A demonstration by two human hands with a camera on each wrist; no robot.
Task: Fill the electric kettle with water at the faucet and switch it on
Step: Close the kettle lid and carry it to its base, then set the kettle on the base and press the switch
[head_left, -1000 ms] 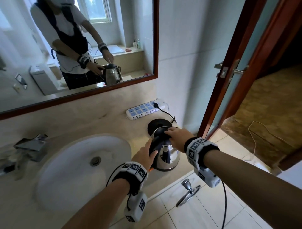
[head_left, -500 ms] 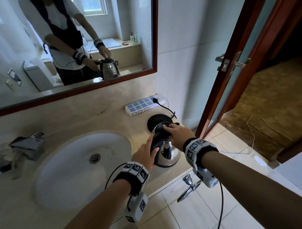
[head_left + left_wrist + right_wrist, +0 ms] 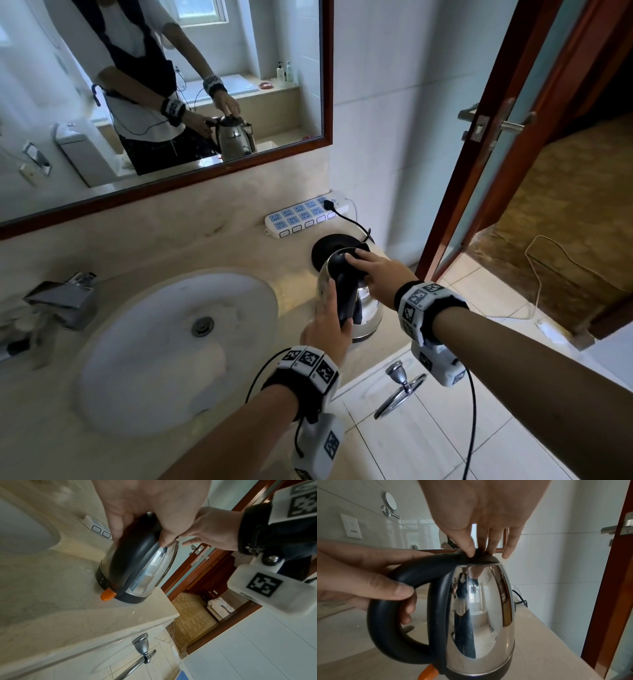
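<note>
- Beige stone surface [image 3: 239,253] carries the sink [image 3: 144,342], with the faucet [image 3: 65,298] at its far-left rim; the black power base [image 3: 329,245] sits at the back right, near the power strip [image 3: 305,214].
- Steel kettle [image 3: 363,308] stands upright on the surface just in front of the base, off it, to the right of the sink; the faucet lies well apart, leftward across the basin.
- Left hand [image 3: 329,325] curls round the black handle [image 3: 385,622], which faces the person; it is the hand nearer the faucet.
- Right hand [image 3: 383,274] rests straight fingertips [image 3: 471,553] on the lid [image 3: 484,559], not gripping.
- Orange switch [image 3: 108,595] pokes out under the handle.
- Likely next: open the lid, then carry the kettle left.
</note>
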